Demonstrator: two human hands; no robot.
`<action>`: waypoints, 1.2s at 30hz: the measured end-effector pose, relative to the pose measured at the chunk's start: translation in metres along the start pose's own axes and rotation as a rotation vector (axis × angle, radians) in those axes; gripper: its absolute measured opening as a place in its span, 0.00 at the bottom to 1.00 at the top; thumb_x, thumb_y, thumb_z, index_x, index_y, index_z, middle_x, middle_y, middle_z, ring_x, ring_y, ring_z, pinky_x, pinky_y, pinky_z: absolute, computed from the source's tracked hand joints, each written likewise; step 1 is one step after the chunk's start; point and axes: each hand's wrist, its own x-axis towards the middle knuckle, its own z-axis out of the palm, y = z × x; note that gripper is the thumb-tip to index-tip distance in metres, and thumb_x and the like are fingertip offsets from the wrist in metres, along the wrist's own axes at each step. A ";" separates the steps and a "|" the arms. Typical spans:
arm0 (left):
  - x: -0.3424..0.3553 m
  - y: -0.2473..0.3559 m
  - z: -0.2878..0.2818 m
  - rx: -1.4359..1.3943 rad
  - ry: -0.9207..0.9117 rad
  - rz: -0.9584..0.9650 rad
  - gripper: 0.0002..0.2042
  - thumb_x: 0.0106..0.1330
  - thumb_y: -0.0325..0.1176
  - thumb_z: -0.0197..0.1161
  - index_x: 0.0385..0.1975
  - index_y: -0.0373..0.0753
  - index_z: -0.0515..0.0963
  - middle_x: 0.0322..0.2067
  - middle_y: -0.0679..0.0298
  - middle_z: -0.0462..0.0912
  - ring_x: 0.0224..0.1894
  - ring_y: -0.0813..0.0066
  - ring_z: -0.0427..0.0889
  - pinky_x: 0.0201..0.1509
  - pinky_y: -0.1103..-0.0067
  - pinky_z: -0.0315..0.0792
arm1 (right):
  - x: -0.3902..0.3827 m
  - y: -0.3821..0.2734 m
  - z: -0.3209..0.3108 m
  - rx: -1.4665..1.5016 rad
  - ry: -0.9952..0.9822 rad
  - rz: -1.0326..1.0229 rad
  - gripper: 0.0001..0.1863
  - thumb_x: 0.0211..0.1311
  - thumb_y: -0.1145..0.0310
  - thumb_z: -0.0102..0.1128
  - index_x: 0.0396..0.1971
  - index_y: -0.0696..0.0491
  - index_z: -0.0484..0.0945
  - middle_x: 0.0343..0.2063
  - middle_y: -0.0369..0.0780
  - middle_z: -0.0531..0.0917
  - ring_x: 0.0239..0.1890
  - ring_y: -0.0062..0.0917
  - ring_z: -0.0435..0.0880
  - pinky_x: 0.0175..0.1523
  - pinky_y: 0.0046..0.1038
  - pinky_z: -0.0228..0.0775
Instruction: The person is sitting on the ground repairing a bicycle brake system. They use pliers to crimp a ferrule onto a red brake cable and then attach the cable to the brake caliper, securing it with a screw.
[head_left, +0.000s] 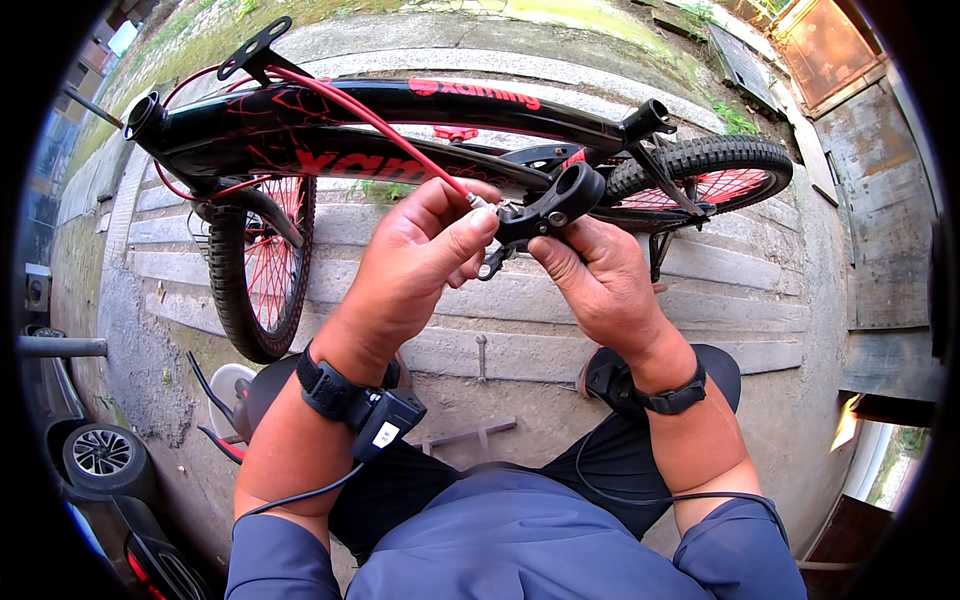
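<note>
In front of me is a black bicycle brake lever (548, 213) with a round clamp ring. My right hand (610, 275) grips it from the right, its thumb on the underside. A red brake cable (390, 130) runs down from the bike frame to the lever's left side and ends in a silver fitting (478, 202). My left hand (432, 240) pinches this end between thumb and fingers, right against the lever. Behind both hands stretches the black and red bicycle frame (350, 105). The brake lever hides part of it.
The front wheel (262, 265) stands at left, the rear wheel (715, 175) at right. A wrench (482, 358) lies on the concrete slabs below my hands. Nearer me is a metal bar piece (470, 435). A white stool (230, 395) is by my left knee. A parked car (105, 470) stands at far left.
</note>
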 end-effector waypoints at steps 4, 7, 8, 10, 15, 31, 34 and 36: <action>-0.001 0.003 -0.001 -0.010 -0.054 -0.012 0.15 0.68 0.33 0.60 0.52 0.36 0.74 0.29 0.70 0.75 0.26 0.84 0.71 0.27 0.88 0.61 | 0.000 0.000 0.000 0.006 0.009 0.002 0.11 0.66 0.69 0.60 0.44 0.58 0.80 0.24 0.41 0.81 0.25 0.21 0.73 0.34 0.23 0.68; -0.001 0.001 -0.002 0.000 -0.014 -0.015 0.14 0.67 0.34 0.62 0.49 0.35 0.75 0.29 0.70 0.76 0.26 0.88 0.72 0.28 0.90 0.65 | -0.001 -0.002 -0.001 0.022 -0.021 0.025 0.11 0.66 0.69 0.60 0.45 0.58 0.80 0.25 0.41 0.82 0.25 0.21 0.73 0.34 0.24 0.68; -0.001 0.000 -0.003 0.003 -0.014 -0.008 0.14 0.67 0.34 0.62 0.49 0.35 0.75 0.29 0.70 0.76 0.26 0.88 0.72 0.28 0.89 0.65 | 0.000 -0.002 -0.001 0.026 -0.021 0.023 0.11 0.67 0.69 0.60 0.45 0.58 0.80 0.25 0.41 0.82 0.25 0.21 0.73 0.34 0.24 0.68; 0.000 -0.002 -0.003 0.009 -0.016 0.005 0.14 0.67 0.34 0.62 0.49 0.36 0.75 0.29 0.71 0.76 0.26 0.88 0.71 0.28 0.89 0.65 | 0.000 -0.002 -0.001 0.032 -0.019 0.020 0.11 0.67 0.69 0.60 0.45 0.58 0.80 0.25 0.41 0.82 0.25 0.21 0.73 0.34 0.24 0.68; -0.001 0.002 -0.001 -0.015 -0.017 -0.007 0.12 0.68 0.36 0.62 0.45 0.37 0.76 0.29 0.72 0.75 0.25 0.88 0.70 0.27 0.90 0.63 | 0.001 -0.001 -0.001 -0.004 -0.022 -0.004 0.11 0.66 0.70 0.60 0.45 0.58 0.80 0.25 0.41 0.82 0.26 0.21 0.74 0.34 0.24 0.68; 0.002 -0.001 -0.009 0.100 0.049 0.061 0.09 0.70 0.37 0.62 0.40 0.39 0.77 0.26 0.73 0.75 0.24 0.89 0.70 0.24 0.90 0.62 | -0.001 0.003 0.001 -0.006 -0.017 -0.026 0.12 0.68 0.67 0.58 0.44 0.59 0.80 0.21 0.37 0.79 0.22 0.18 0.70 0.30 0.21 0.64; 0.000 0.001 -0.009 0.100 0.037 0.087 0.08 0.70 0.35 0.61 0.40 0.38 0.77 0.26 0.73 0.75 0.24 0.89 0.70 0.25 0.90 0.63 | -0.002 -0.003 -0.007 0.532 -0.165 0.540 0.13 0.71 0.62 0.56 0.42 0.58 0.80 0.18 0.31 0.73 0.18 0.13 0.63 0.24 0.17 0.55; -0.001 0.002 -0.007 0.101 0.022 0.101 0.08 0.70 0.34 0.61 0.41 0.38 0.77 0.26 0.73 0.75 0.24 0.89 0.69 0.26 0.90 0.63 | -0.002 0.002 -0.007 0.833 -0.213 0.704 0.14 0.72 0.60 0.54 0.40 0.56 0.79 0.18 0.29 0.70 0.17 0.10 0.59 0.22 0.16 0.50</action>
